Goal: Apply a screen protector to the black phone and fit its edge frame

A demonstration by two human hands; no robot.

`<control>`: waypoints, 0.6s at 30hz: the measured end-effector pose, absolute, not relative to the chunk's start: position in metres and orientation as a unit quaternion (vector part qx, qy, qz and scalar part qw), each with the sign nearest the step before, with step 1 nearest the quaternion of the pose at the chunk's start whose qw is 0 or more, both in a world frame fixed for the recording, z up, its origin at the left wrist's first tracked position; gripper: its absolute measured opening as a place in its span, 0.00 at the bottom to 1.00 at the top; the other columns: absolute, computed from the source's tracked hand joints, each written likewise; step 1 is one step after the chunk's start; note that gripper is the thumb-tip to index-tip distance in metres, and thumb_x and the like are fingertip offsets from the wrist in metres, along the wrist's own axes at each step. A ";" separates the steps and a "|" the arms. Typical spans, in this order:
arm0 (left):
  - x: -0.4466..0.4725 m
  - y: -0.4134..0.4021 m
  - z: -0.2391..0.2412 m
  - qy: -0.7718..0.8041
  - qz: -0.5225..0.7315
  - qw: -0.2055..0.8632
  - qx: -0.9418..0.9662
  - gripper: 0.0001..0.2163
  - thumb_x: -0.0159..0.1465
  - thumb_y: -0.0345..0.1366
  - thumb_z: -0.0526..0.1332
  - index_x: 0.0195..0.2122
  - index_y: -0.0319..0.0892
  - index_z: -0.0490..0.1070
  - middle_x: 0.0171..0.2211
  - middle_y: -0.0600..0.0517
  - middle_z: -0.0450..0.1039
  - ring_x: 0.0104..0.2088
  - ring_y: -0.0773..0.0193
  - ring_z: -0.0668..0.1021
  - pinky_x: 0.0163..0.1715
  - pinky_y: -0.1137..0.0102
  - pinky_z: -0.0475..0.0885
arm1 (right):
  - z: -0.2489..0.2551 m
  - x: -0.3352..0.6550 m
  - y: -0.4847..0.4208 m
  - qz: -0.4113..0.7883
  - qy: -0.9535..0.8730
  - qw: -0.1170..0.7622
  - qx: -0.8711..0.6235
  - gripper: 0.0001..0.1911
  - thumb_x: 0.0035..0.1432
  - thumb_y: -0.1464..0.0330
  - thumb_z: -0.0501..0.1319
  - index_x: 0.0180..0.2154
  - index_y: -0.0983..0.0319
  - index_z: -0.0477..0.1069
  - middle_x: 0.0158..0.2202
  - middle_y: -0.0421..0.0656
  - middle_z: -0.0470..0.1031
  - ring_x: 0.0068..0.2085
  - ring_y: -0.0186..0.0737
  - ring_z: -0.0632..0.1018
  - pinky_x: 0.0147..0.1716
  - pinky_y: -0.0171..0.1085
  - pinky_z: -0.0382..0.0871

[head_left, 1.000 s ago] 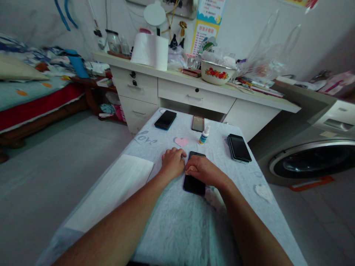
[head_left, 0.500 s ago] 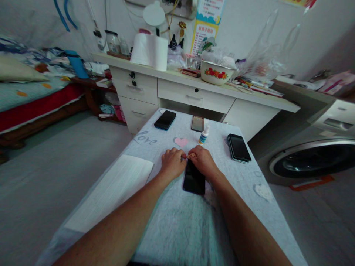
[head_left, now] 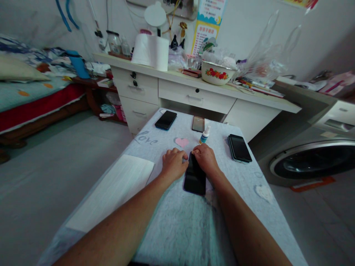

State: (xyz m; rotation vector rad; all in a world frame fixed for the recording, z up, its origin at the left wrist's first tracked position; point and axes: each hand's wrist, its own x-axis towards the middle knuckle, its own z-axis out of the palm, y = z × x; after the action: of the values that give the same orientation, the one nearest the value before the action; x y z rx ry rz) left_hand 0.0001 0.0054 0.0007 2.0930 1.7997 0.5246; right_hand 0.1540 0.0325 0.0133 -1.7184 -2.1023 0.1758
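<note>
A dark-screened smartphone (head_left: 195,181) is laid face up near the middle of the cloth-covered table (head_left: 177,232), its long sides pointed from the near edge toward the far edge. A small crumpled peach-coloured cloth (head_left: 195,152) is pinched under the bent fingers of the right hand (head_left: 205,159), by which the phone's far right corner is covered. The left hand (head_left: 174,162) is rested at the phone's far left side, palm down, with its fingers loosely curled; whether anything is gripped by them, or whether the phone is touched, cannot be told. Just beyond the right hand, a small spray bottle (head_left: 204,136) with a white top is stood upright. Farther back, at the table's far edge, a flat phone-shaped item (head_left: 198,124) with an orange-brown rim is placed; whether it is a phone or a case cannot be told. A black smartphone (head_left: 165,120) is set at the far left corner, and a stack of smartphones (head_left: 240,147) is placed by the right edge. Along the left edge a white ribbed sheet (head_left: 111,192) is spread. Beyond the far edge, a flower-patterned bowl (head_left: 217,72) is held on the white desk (head_left: 177,89).
</note>
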 end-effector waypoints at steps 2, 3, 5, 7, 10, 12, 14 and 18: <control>0.000 0.005 0.001 0.631 0.183 0.166 0.735 0.07 0.60 0.40 0.60 0.39 0.51 0.73 0.44 0.51 0.70 0.48 0.54 0.68 0.46 0.62 0.61 | 0.016 0.154 0.030 0.077 -0.768 0.203 -0.602 0.09 0.60 0.72 0.58 0.35 0.64 0.77 0.34 0.45 0.73 0.36 0.36 0.72 0.37 0.32 0.61; 0.000 0.005 0.001 0.630 0.183 0.165 0.737 0.07 0.60 0.40 0.60 0.40 0.51 0.74 0.44 0.51 0.69 0.48 0.54 0.68 0.45 0.62 0.61 | 0.017 0.154 0.028 0.084 -0.776 0.199 -0.593 0.09 0.59 0.73 0.58 0.35 0.64 0.77 0.34 0.44 0.73 0.36 0.36 0.72 0.37 0.32 0.61; 0.000 0.005 0.000 0.628 0.183 0.163 0.739 0.07 0.60 0.40 0.60 0.40 0.51 0.74 0.43 0.51 0.69 0.48 0.53 0.68 0.45 0.62 0.61 | 0.019 0.155 0.024 0.098 -0.791 0.190 -0.573 0.09 0.59 0.74 0.58 0.35 0.63 0.77 0.34 0.44 0.73 0.36 0.35 0.72 0.37 0.32 0.60; 0.000 0.005 -0.001 0.628 0.185 0.160 0.739 0.08 0.60 0.40 0.60 0.40 0.51 0.74 0.43 0.50 0.69 0.48 0.53 0.68 0.45 0.61 0.61 | 0.022 0.155 0.020 0.107 -0.804 0.175 -0.559 0.09 0.59 0.74 0.57 0.36 0.63 0.77 0.34 0.44 0.72 0.35 0.35 0.72 0.37 0.32 0.60; 0.001 0.006 -0.001 0.628 0.186 0.158 0.739 0.08 0.60 0.39 0.59 0.40 0.51 0.74 0.44 0.50 0.70 0.48 0.53 0.68 0.45 0.61 0.61 | 0.026 0.156 0.014 0.119 -0.820 0.153 -0.539 0.09 0.59 0.73 0.57 0.35 0.63 0.77 0.33 0.44 0.72 0.35 0.34 0.71 0.36 0.32 0.60; 0.001 0.006 -0.002 0.626 0.187 0.158 0.740 0.09 0.61 0.38 0.59 0.41 0.51 0.74 0.44 0.51 0.70 0.49 0.54 0.68 0.45 0.62 0.61 | 0.029 0.156 0.009 0.136 -0.827 0.145 -0.526 0.09 0.59 0.73 0.57 0.34 0.63 0.77 0.33 0.43 0.72 0.34 0.34 0.71 0.35 0.32 0.59; 0.001 0.006 -0.002 0.625 0.190 0.158 0.740 0.10 0.61 0.37 0.59 0.43 0.52 0.73 0.45 0.51 0.70 0.49 0.54 0.68 0.46 0.62 0.60 | 0.034 0.155 0.005 0.156 -0.831 0.142 -0.515 0.09 0.59 0.74 0.57 0.33 0.63 0.76 0.33 0.43 0.72 0.33 0.33 0.71 0.34 0.31 0.59; 0.001 0.006 -0.003 0.618 0.201 0.156 0.744 0.11 0.61 0.37 0.59 0.45 0.53 0.73 0.45 0.51 0.70 0.49 0.54 0.68 0.45 0.62 0.60 | 0.042 0.156 -0.006 0.179 -0.847 0.125 -0.484 0.08 0.55 0.77 0.58 0.31 0.63 0.76 0.31 0.41 0.72 0.33 0.33 0.71 0.35 0.31 0.59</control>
State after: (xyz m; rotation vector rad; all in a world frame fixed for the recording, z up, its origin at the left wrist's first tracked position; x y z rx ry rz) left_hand 0.0013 0.0059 -0.0035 2.1290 1.7693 0.5768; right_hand 0.1556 -0.0059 0.0417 -1.4114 -2.4695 0.5219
